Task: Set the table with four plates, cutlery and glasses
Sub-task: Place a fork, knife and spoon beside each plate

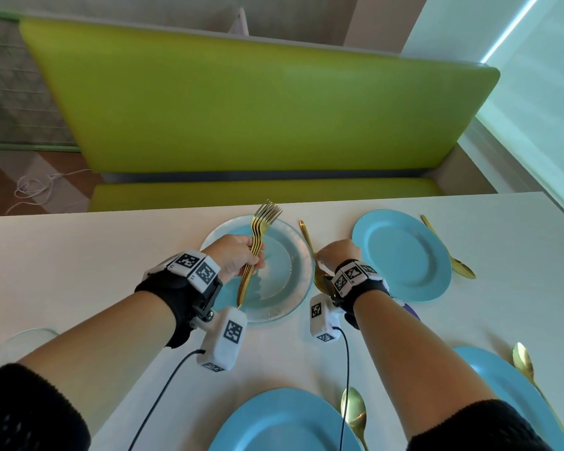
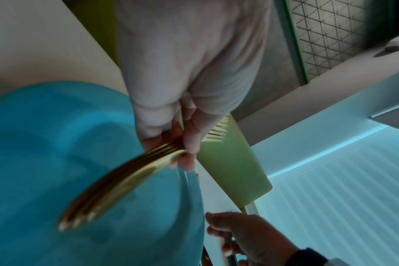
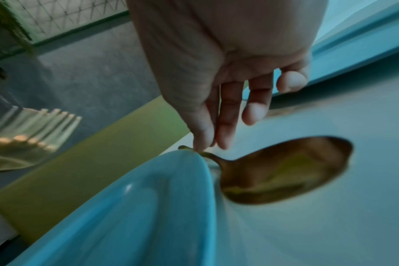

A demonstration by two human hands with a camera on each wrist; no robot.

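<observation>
Several gold forks (image 1: 258, 249) (image 2: 116, 183) stand bundled in my left hand (image 1: 238, 255) (image 2: 182, 108), which grips them mid-handle above the far-left blue plate (image 1: 284, 288) (image 2: 46, 144), tines pointing away. My right hand (image 1: 336, 252) (image 3: 216, 90) is just right of that plate; its thumb and forefinger pinch the handle of a gold spoon (image 1: 308, 239) (image 3: 285, 171) whose bowl lies on the table beside the plate rim (image 3: 125, 207). The other fingers are spread. Three more blue plates (image 1: 401, 255) (image 1: 284, 421) (image 1: 508, 395) each have a gold spoon (image 1: 450, 252) (image 1: 354, 415) (image 1: 528, 369) on their right.
The white table (image 1: 95, 262) ends at a green bench (image 1: 258, 102) on the far side. A bright window (image 1: 534, 92) runs along the right. Something clear, like glass, shows at the left edge (image 1: 30, 336). A purple thing (image 1: 411, 310) peeks out under my right wrist.
</observation>
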